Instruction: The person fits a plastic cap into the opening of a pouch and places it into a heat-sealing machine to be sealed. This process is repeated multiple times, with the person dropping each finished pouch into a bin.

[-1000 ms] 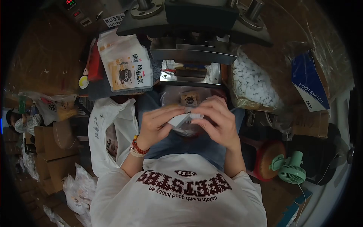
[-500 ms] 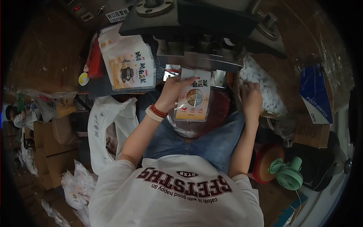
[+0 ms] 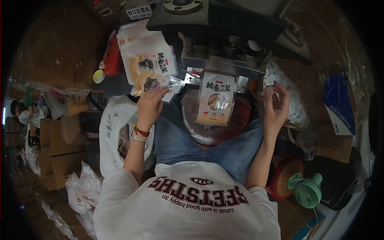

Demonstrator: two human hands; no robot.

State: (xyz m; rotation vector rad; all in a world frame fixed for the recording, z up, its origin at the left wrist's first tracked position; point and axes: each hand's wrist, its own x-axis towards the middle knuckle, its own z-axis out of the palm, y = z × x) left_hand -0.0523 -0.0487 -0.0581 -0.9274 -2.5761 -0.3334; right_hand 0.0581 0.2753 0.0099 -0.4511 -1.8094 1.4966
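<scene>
My left hand [image 3: 152, 103] grips the edge of a printed plastic pouch [image 3: 173, 95], which lies tilted over the front of a pouch stack [image 3: 140, 50]. Another printed pouch [image 3: 216, 100] hangs at the metal jaw of a press [image 3: 224, 64], above my lap, with neither hand on it. To the right, my right hand [image 3: 277, 102] is raised beside a heap of small white plastic pieces [image 3: 294, 98]. Its thumb and fingers are pinched together, and a small white piece [image 3: 269, 80] appears to be at the fingertips.
Left of the stack are a red object [image 3: 112, 58] and a small yellow-and-white cup [image 3: 99, 76]. A white bag [image 3: 109, 140] stands by my left leg. A green fan [image 3: 307, 192] and a blue foot-switch box [image 3: 339, 104] are at the right.
My left hand has let go of the pouch at the press and moved left to take a pouch from the stack. My right hand has risen from the white pieces. The view has shifted slightly.
</scene>
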